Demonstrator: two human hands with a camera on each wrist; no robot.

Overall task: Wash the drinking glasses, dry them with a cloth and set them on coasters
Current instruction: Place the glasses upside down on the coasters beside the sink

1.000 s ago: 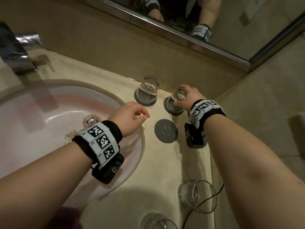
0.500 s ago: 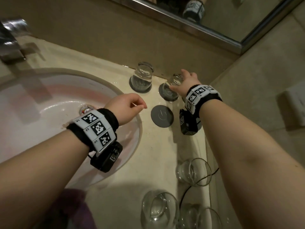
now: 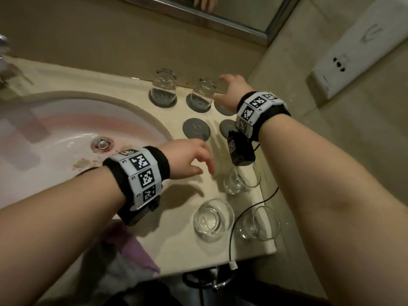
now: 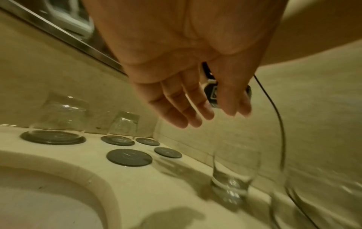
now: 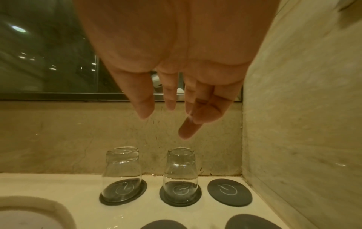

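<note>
Two clear glasses stand upside down on grey coasters at the back of the counter, one on the left (image 3: 164, 86) (image 5: 122, 173) and one to its right (image 3: 203, 93) (image 5: 181, 172). My right hand (image 3: 229, 89) (image 5: 176, 77) hovers just right of the second glass, fingers relaxed, holding nothing. Three empty coasters (image 3: 196, 129) (image 3: 228, 128) (image 5: 229, 192) lie nearby. Three upright glasses (image 3: 239, 181) (image 3: 213, 219) (image 3: 257, 224) stand near the counter's front. My left hand (image 3: 192, 160) (image 4: 188, 93) is spread open above the counter, close to the nearest upright glass (image 4: 235, 173), not touching it.
The white sink basin (image 3: 55, 140) fills the left, with a tap (image 3: 3, 47) at the far left edge. A purple cloth (image 3: 130, 246) lies at the front left. A wall with a socket plate (image 3: 353, 51) closes the right side. A black cable (image 3: 249, 210) runs between the upright glasses.
My right hand has let go of the second glass, which now stands alone on its coaster. My left hand has uncurled its fingers and moved right, toward the upright glasses.
</note>
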